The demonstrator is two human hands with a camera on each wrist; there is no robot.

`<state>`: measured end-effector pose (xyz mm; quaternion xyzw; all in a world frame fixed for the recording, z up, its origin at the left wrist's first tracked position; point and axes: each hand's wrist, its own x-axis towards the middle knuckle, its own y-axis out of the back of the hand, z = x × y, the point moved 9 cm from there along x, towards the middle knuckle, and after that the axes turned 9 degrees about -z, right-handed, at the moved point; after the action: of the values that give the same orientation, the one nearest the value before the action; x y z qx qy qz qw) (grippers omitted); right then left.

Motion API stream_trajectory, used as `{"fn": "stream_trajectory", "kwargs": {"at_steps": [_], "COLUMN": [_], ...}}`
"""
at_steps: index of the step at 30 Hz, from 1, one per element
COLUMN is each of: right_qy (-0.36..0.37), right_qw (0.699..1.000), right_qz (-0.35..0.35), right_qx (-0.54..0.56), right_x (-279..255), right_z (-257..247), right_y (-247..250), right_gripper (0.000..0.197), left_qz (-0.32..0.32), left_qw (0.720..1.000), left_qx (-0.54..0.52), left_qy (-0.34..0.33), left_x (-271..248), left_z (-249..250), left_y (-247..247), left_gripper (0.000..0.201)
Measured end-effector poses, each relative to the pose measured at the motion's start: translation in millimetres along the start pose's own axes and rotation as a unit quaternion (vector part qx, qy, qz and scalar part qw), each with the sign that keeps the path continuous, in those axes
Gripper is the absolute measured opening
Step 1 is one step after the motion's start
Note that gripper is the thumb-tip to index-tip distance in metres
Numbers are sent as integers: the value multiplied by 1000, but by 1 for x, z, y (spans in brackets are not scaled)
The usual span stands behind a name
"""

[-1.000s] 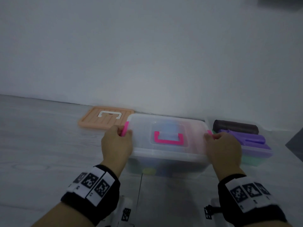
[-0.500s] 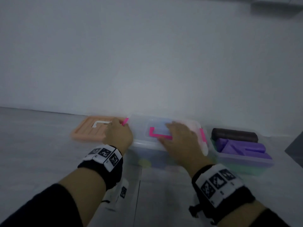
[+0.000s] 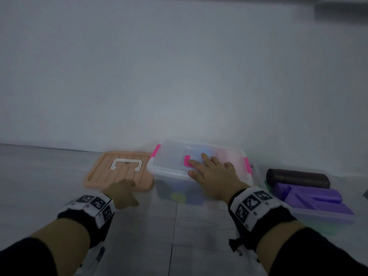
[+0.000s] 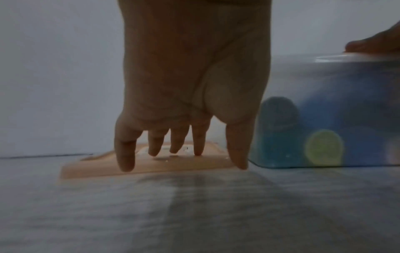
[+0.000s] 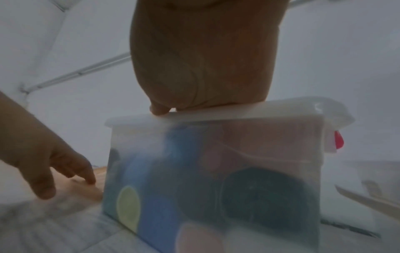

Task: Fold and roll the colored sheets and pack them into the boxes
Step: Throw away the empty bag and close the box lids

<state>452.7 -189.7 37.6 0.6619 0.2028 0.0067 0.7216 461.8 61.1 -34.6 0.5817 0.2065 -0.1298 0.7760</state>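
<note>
From the head view, your right hand [image 3: 212, 174] lies flat, fingers spread, on the lid of the clear box [image 3: 171, 174] with pink clips. Your left hand [image 3: 123, 193] reaches the near edge of the peach lid [image 3: 103, 172] lying flat on the floor. An open box [image 3: 328, 214] on the right holds purple rolls [image 3: 314, 198] and a dark roll [image 3: 296, 178].

From your left wrist, your fingers [image 4: 125, 154] hang apart, holding nothing, right at the peach lid.

From your right wrist, you see rolled sheets [image 5: 151, 196] inside the clear box.

Grey floor [image 3: 39, 196], peach lid [image 3: 99, 176], lidded clear box [image 3: 169, 164], open box [image 3: 322, 216]
</note>
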Motion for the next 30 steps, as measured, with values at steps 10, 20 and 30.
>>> {"fn": "stream_trajectory", "kwargs": {"at_steps": [10,20,30], "right_qy": [-100,-324,-253], "right_qw": [989,920,961], "right_qz": [80,213,113], "right_qx": [73,57,1], "right_x": [-10,-132,-157], "right_z": [-4,105,102], "right_y": [11,-15,-47], "right_gripper": [58,41,23], "left_qz": [101,99,86], "left_qw": [987,992,992], "left_qx": [121,75,32], "left_qy": [25,-27,-83], "left_x": [-14,-38,-118], "left_z": [1,-3,-4], "left_y": [-2,6,44], "left_gripper": [28,24,11]}}
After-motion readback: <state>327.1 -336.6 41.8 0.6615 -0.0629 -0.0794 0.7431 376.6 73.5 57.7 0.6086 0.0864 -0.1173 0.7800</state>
